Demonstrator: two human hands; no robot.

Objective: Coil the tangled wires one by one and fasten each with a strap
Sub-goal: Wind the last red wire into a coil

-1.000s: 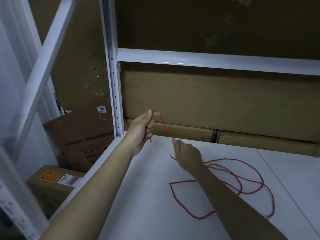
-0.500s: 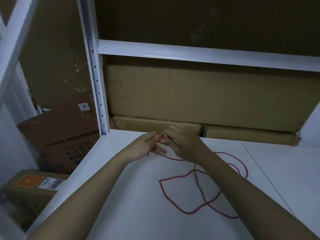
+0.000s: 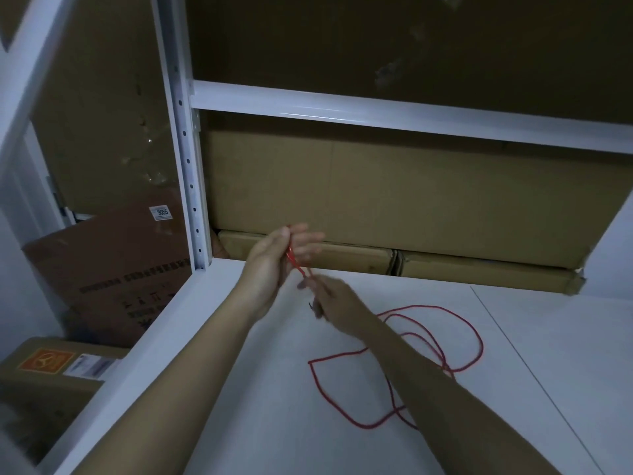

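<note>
Currently left hand (image 3: 274,258) is raised near the surface's (image 3: 239,389) back-left corner, fingers extended and apart, red wire (image 3: 459,341) running across the palm under the thumb. Right hand (image 3: 334,305) just beside it, fingers pinched on the wire. Rest of wire lies in loose loops mid-surface, partly under the right forearm.

Two bare forearms, no sleeves, rings or watch visible.
</note>
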